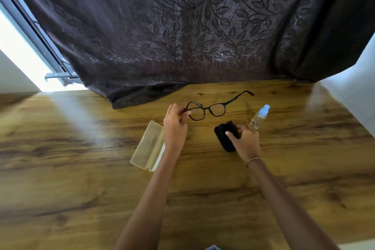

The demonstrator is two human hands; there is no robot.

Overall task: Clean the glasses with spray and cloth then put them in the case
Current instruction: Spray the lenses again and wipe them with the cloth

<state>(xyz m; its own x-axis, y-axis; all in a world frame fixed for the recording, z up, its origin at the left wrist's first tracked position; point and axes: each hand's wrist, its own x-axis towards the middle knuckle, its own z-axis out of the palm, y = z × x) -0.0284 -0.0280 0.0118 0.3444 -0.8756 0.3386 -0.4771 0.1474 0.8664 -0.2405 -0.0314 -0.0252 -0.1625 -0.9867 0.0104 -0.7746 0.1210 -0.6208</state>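
Observation:
Black-framed glasses [213, 107] are unfolded above the wooden table, one arm reaching toward the back right. My left hand [175, 126] pinches the frame at its left end. A black cloth [224, 137] lies on the table to the right, and my right hand [246, 141] rests on its right side with fingers curled over it. A clear spray bottle [259, 117] with a pale blue cap lies tilted just behind my right hand. An open cream glasses case [146, 146] sits below my left wrist, partly hidden by my forearm.
A dark leaf-patterned curtain [182, 32] hangs at the back and spills onto the wooden table [81, 168]. A bright window frame [50, 63] stands at the far left. A white wall [357, 97] borders the right side.

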